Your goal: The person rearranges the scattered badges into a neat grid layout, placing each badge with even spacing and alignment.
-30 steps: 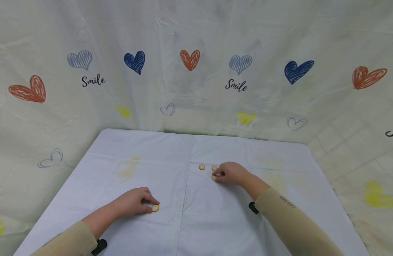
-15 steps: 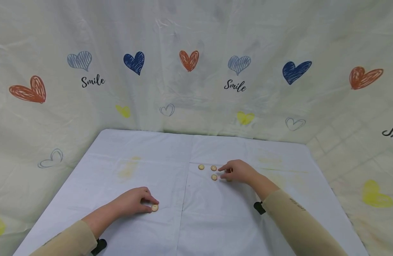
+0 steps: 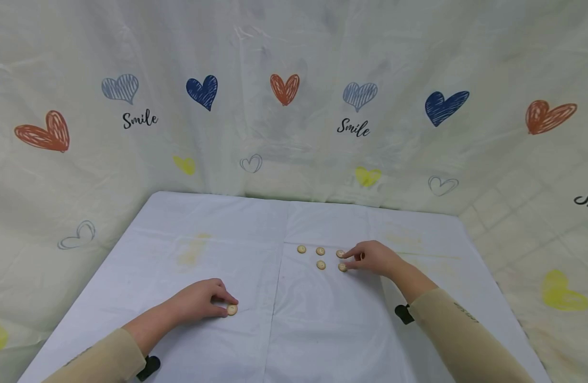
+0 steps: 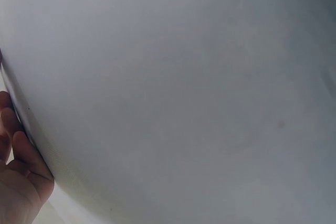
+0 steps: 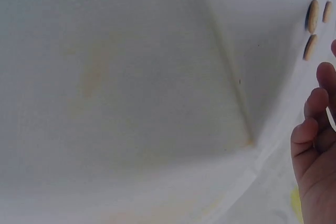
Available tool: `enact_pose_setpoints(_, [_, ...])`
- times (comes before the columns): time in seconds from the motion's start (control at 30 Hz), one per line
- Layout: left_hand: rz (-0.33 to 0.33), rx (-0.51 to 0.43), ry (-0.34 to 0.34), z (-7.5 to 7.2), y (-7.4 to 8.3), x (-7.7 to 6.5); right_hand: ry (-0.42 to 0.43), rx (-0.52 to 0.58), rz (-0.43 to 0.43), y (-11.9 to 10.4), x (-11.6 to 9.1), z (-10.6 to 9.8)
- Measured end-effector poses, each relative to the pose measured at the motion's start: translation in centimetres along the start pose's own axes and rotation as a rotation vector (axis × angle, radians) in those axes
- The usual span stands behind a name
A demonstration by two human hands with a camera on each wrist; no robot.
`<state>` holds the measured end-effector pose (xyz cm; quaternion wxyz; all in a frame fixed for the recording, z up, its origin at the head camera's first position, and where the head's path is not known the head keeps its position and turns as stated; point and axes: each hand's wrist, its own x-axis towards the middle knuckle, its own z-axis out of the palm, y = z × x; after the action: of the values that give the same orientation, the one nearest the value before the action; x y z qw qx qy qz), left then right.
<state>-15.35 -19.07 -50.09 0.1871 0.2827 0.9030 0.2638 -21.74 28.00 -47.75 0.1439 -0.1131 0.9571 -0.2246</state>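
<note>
On the white cloth, my left hand point(image 3: 198, 301) pinches a small round wooden button point(image 3: 232, 309) between thumb and index finger. My right hand point(image 3: 375, 258) is at a group of similar buttons. Its index fingertip lies right at the upper right button point(image 3: 340, 254), its thumb tip at the lower right button point(image 3: 342, 267). Left of them are an upper middle button point(image 3: 320, 251), a lower middle button point(image 3: 321, 265) and an upper left button point(image 3: 301, 249). In the right wrist view, curled fingers point(image 5: 317, 103) show at the edge, below several discs point(image 5: 312, 17) standing out from the cloth.
A white cloth point(image 3: 255, 255) with faint yellow stains covers the table. Behind it hangs a pale curtain point(image 3: 294, 143) printed with hearts and the word Smile. Dark wrist devices are at the left cuff point(image 3: 149, 368) and right cuff point(image 3: 404, 314).
My right hand has moved rightward from the middle buttons to the right-hand pair, so two more buttons show. The left hand stays in place with its button.
</note>
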Motion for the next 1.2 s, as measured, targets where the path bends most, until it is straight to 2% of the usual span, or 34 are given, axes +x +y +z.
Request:
enact_pose_setpoints(0.1, [-0.002,-0.002,0.002,0.0,0.0,0.0,-0.023,0.005,0.009,0.3,0.3,0.3])
enact_pose_setpoints(0.3, [-0.002,-0.008,0.001,0.3,-0.3,0.2,-0.049,-0.014,-0.029,0.8,0.7,1.1])
enact_pose_setpoints(0.63, [0.005,0.005,0.003,0.3,-0.2,0.0,-0.048,-0.039,-0.061,0.9,1.2,1.4])
enact_pose_setpoints(0.9, [0.055,0.057,-0.003,0.1,-0.1,0.1,-0.060,-0.069,-0.055,0.5,1.4,1.3])
enact_pose_setpoints(1.2, [0.128,0.141,-0.012,0.1,-0.1,0.3,-0.063,-0.040,-0.034,0.5,1.3,1.3])
